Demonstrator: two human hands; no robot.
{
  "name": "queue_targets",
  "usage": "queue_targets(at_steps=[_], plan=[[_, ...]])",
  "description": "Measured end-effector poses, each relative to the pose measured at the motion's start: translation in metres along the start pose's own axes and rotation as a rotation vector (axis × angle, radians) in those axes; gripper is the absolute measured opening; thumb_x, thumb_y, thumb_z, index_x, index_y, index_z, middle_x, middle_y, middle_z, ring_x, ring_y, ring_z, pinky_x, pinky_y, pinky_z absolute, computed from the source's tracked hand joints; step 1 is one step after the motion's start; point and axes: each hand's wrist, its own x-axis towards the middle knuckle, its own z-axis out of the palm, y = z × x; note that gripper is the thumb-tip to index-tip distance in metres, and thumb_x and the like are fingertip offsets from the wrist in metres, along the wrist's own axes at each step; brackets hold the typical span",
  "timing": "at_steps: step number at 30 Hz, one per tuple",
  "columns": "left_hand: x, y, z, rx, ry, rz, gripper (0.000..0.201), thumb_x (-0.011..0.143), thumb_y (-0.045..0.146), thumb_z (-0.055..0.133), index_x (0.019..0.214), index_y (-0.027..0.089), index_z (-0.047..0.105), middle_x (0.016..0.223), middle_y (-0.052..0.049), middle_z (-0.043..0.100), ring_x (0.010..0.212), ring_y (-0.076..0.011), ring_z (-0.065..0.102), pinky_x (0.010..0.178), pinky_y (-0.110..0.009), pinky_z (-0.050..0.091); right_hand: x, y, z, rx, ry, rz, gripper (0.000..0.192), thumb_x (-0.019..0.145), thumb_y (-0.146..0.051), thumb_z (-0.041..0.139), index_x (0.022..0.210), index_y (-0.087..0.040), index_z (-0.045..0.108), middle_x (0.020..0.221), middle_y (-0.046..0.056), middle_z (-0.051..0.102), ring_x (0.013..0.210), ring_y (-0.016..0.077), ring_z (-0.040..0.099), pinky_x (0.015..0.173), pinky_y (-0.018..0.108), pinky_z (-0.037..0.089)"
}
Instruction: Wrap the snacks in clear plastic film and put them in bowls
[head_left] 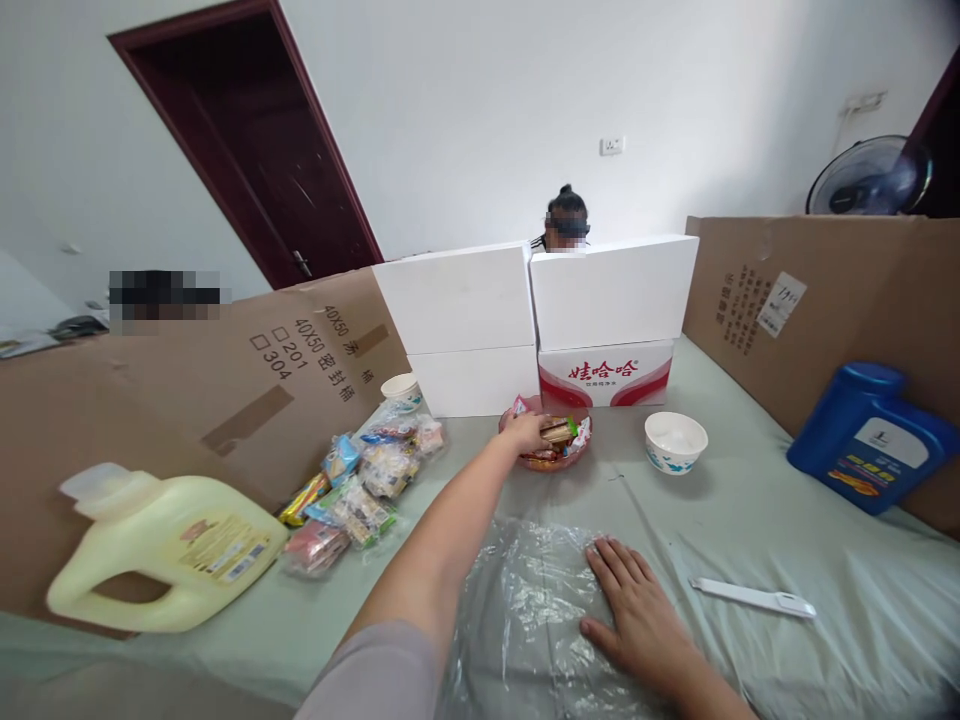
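Left hand [527, 432] outstretched grasping snack [556, 431], right hand [637, 610] flat

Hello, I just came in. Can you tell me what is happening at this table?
A person reaches the left hand into a pink bowl of wrapped snacks and has a grip on one snack. The right hand lies flat on a clear plastic bag spread on the green cloth. A pile of snack packets lies to the left, beside a yellow jug. A white bowl, a white strip and a blue jug are on the right. Another person sits behind the boxes.
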Motion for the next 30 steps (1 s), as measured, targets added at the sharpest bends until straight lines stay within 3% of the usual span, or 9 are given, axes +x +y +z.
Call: queue_targets(at_steps=[6, 8, 11, 14, 17, 20, 23, 27, 30], plan=[[-0.062, 0.015, 0.003, 0.003, 0.117, 0.125, 0.028, 0.087, 0.013, 0.047, 0.109, 0.019, 0.064, 0.114, -0.008, 0.065, 0.111, -0.0220, 0.056, 0.100, -0.040, 0.040, -0.001, 0.002, 0.002, 0.003, 0.011, 0.004, 0.079, 0.084, -0.066, 0.046, 0.147, -0.019, 0.034, 0.153, 0.012, 0.029, 0.141, 0.0315, 0.026, 0.114, 0.051, 0.021], [-0.108, 0.024, 0.023, -0.009, 0.134, 0.204, 0.026, 0.089, 0.016, 0.045, 0.107, 0.018, 0.064, 0.111, -0.009, 0.065, 0.111, -0.0219, 0.056, 0.100, -0.039, 0.041, 0.000, 0.002, 0.005, -0.021, 0.008, 0.012, 0.081, 0.084, -0.067, 0.044, 0.147, -0.018, 0.033, 0.154, 0.013, 0.027, 0.142, 0.0317, 0.022, 0.114, 0.051, 0.019], [-0.179, 0.026, 0.062, -0.010, -0.018, 0.529, 0.022, 0.087, 0.025, 0.053, 0.105, 0.021, 0.065, 0.106, -0.006, 0.067, 0.105, -0.0216, 0.059, 0.097, -0.038, 0.044, 0.001, 0.000, 0.010, -0.077, 0.025, 0.058, 0.086, 0.082, -0.070, 0.045, 0.148, -0.017, 0.031, 0.155, 0.014, 0.022, 0.144, 0.0340, 0.015, 0.114, 0.054, 0.014], [-0.228, 0.007, 0.082, 0.124, -0.026, 0.370, 0.045, 0.086, 0.041, 0.060, 0.128, 0.024, 0.054, 0.136, -0.009, 0.054, 0.128, -0.0311, 0.044, 0.106, -0.053, 0.035, 0.001, -0.002, 0.013, -0.132, 0.038, 0.132, 0.092, 0.078, -0.074, 0.047, 0.147, -0.016, 0.032, 0.155, 0.016, 0.022, 0.143, 0.0371, 0.014, 0.113, 0.059, 0.011], [-0.251, -0.018, 0.069, 0.160, 0.095, 0.168, 0.044, 0.093, 0.039, 0.050, 0.133, 0.020, 0.050, 0.141, -0.013, 0.047, 0.134, -0.0330, 0.037, 0.107, -0.056, 0.034, -0.007, 0.002, 0.007, -0.162, 0.079, 0.179, 0.087, 0.078, -0.072, 0.048, 0.144, -0.016, 0.040, 0.152, 0.017, 0.031, 0.141, 0.0391, 0.022, 0.110, 0.062, 0.016], [-0.273, -0.031, 0.044, 0.095, 0.168, 0.194, 0.035, 0.093, 0.030, 0.047, 0.126, 0.020, 0.054, 0.132, -0.012, 0.055, 0.130, -0.0284, 0.043, 0.107, -0.049, 0.038, -0.026, 0.012, -0.007, -0.130, 0.209, 0.182, 0.065, 0.088, -0.061, 0.044, 0.137, -0.019, 0.049, 0.143, 0.014, 0.046, 0.134, 0.0344, 0.038, 0.106, 0.055, 0.031], [-0.301, -0.026, 0.032, 0.040, 0.047, 0.351, 0.043, 0.087, 0.036, 0.058, 0.128, 0.021, 0.052, 0.131, -0.011, 0.056, 0.128, -0.0284, 0.045, 0.108, -0.047, 0.038, -0.055, 0.018, -0.020, -0.055, 0.298, 0.066, 0.059, 0.091, -0.053, 0.045, 0.140, -0.020, 0.044, 0.140, 0.012, 0.050, 0.131, 0.0281, 0.043, 0.106, 0.046, 0.037], [-0.326, -0.017, 0.041, 0.075, -0.169, 0.442, 0.069, 0.075, 0.042, 0.073, 0.135, 0.024, 0.044, 0.143, -0.012, 0.046, 0.133, -0.0347, 0.040, 0.108, -0.055, 0.036, -0.088, 0.016, -0.018, -0.012, 0.113, -0.189, 0.074, 0.083, -0.055, 0.059, 0.146, -0.026, 0.034, 0.147, 0.008, 0.043, 0.136, 0.0286, 0.037, 0.109, 0.045, 0.034], [-0.330, -0.014, 0.048, 0.061, -0.179, 0.412, 0.035, 0.084, 0.021, 0.061, 0.118, 0.023, 0.055, 0.135, -0.009, 0.054, 0.133, -0.0298, 0.042, 0.108, -0.050, 0.038, -0.099, 0.013, -0.012, -0.010, 0.022, -0.213, 0.065, 0.084, -0.048, 0.059, 0.143, -0.028, 0.039, 0.146, 0.007, 0.044, 0.133, 0.0296, 0.041, 0.109, 0.048, 0.034]])
